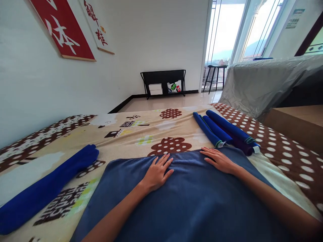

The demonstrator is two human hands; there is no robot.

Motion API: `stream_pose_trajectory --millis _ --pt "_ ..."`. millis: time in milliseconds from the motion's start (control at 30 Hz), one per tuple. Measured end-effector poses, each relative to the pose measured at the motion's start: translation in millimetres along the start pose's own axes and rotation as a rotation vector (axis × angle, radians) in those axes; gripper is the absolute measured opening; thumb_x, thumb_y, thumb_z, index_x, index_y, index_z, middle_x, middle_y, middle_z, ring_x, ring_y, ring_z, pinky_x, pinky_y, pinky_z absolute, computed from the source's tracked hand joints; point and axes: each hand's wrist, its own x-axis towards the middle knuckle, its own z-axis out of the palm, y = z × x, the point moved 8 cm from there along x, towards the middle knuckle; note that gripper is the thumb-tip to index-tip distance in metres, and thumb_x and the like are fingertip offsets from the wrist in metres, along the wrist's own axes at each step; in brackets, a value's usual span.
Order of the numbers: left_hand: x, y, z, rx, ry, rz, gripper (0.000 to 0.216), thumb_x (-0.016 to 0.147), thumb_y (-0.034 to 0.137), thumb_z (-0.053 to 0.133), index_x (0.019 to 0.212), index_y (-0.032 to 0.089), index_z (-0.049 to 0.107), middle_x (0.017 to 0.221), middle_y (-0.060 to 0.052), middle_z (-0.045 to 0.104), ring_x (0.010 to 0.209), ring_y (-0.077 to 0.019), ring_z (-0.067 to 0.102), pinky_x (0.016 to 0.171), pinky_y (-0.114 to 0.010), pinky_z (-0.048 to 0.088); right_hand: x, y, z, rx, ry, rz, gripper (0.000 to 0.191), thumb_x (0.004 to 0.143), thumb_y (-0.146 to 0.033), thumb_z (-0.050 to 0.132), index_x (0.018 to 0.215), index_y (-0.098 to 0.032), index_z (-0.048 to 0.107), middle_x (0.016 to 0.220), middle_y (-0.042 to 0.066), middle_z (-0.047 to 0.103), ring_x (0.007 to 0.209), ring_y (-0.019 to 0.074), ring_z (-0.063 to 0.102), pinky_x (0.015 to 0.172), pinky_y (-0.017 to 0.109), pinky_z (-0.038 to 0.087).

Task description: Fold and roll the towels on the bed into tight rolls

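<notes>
A dark blue-grey cloth (191,198), which looks like a towel, lies spread out in front of me with slight wrinkles near its far edge. My left hand (157,171) rests flat on it close to that edge, fingers stretched and a little apart. Farther right, my right hand (219,159) also lies palm down on the cloth, its fingertips at the far edge. Neither hand grips anything. Just beyond my right hand are several rolled blue and dark purple cloths (224,129) with small white tags. To the left sits a long bright blue rolled cloth (50,185).
Everything lies on a beige and brown patterned blanket (166,126). Behind it, a black rack (163,82) stands against the wall. A plastic-covered piece of furniture (254,84) and a brown wooden piece (297,124) stand at right. A black stool (215,77) is by the window.
</notes>
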Motion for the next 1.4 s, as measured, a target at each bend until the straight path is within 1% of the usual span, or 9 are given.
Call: stream_pose_trajectory --millis 167,267,367,467,800,933,1100,1267,1400 --pt "-5 -15 3 -0.003 -0.038 0.012 0.060 0.102 0.058 0.028 0.157 0.033 0.028 0.166 -0.005 0.023 0.154 -0.0226 0.021 0.123 -0.052 0.021 -1 18 -3 -0.024 -0.021 -0.046 0.055 0.103 -0.054 0.033 0.153 -0.031 0.041 0.162 0.001 0.030 0.150 0.0225 0.028 0.125 0.049 0.024" --pt "-1 -8 2 0.023 -0.010 -0.040 0.058 0.103 0.053 0.029 0.155 0.029 0.033 0.164 -0.007 0.028 0.153 -0.0245 0.024 0.123 -0.054 0.020 4 8 -6 -0.062 0.100 -0.025 0.051 0.104 -0.048 0.033 0.149 -0.029 0.048 0.161 0.003 0.033 0.151 0.0248 0.028 0.125 0.053 0.024" --pt "15 21 1 0.003 0.043 0.038 0.055 0.104 0.042 0.029 0.157 0.025 0.029 0.165 -0.007 0.027 0.153 -0.0219 0.022 0.124 -0.049 0.018 9 -31 7 -0.065 0.180 -0.036 0.053 0.104 -0.047 0.035 0.151 -0.027 0.044 0.160 0.006 0.034 0.150 0.0257 0.029 0.123 0.054 0.026" --pt "38 50 11 -0.076 -0.004 0.190 0.056 0.104 0.032 0.027 0.160 0.024 0.021 0.165 -0.005 0.024 0.154 -0.0166 0.019 0.125 -0.041 0.019 7 -82 33 -0.041 0.108 -0.086 0.064 0.102 -0.053 0.039 0.157 -0.021 0.033 0.162 0.010 0.029 0.151 0.0259 0.025 0.123 0.052 0.026" --pt "65 47 16 -0.062 0.010 0.169 0.058 0.104 0.053 0.025 0.156 0.029 0.031 0.161 -0.004 0.035 0.150 -0.0198 0.030 0.124 -0.046 0.018 -90 -176 29 0.216 -0.224 -0.288 0.078 0.095 -0.055 0.056 0.160 -0.034 0.018 0.163 0.005 0.018 0.151 0.0278 0.024 0.125 0.051 0.021" --pt "76 75 10 -0.029 0.103 0.130 0.057 0.105 0.047 0.024 0.155 0.023 0.035 0.159 -0.011 0.039 0.150 -0.0242 0.031 0.124 -0.050 0.015 -104 -179 37 0.139 -0.124 -0.238 0.085 0.092 -0.054 0.060 0.159 -0.035 0.012 0.161 0.006 0.016 0.148 0.0319 0.027 0.121 0.054 0.029" --pt "93 124 29 -0.119 0.043 0.365 0.058 0.105 0.050 0.022 0.158 0.026 0.027 0.165 -0.005 0.027 0.153 -0.0182 0.022 0.124 -0.043 0.017 -130 -182 52 0.047 -0.073 -0.409 0.075 0.100 -0.032 0.051 0.158 -0.043 0.006 0.156 -0.001 0.031 0.142 0.0232 0.042 0.117 0.043 0.041" --pt "104 118 41 -0.124 0.016 0.356 0.055 0.105 0.051 0.024 0.155 0.030 0.032 0.165 -0.004 0.026 0.153 -0.0180 0.023 0.124 -0.045 0.017 -169 -122 42 -0.128 0.132 0.001 0.087 0.091 -0.051 0.059 0.161 -0.034 0.009 0.160 0.005 0.024 0.145 0.0379 0.033 0.113 0.063 0.039" --pt "104 117 41 -0.114 0.007 0.355 0.055 0.105 0.051 0.025 0.155 0.030 0.032 0.165 -0.004 0.026 0.153 -0.0184 0.024 0.123 -0.046 0.017 -203 -122 56 -0.212 0.208 -0.060 0.074 0.095 -0.036 0.049 0.161 -0.036 0.015 0.152 0.004 0.040 0.135 0.0340 0.050 0.107 0.059 0.049"
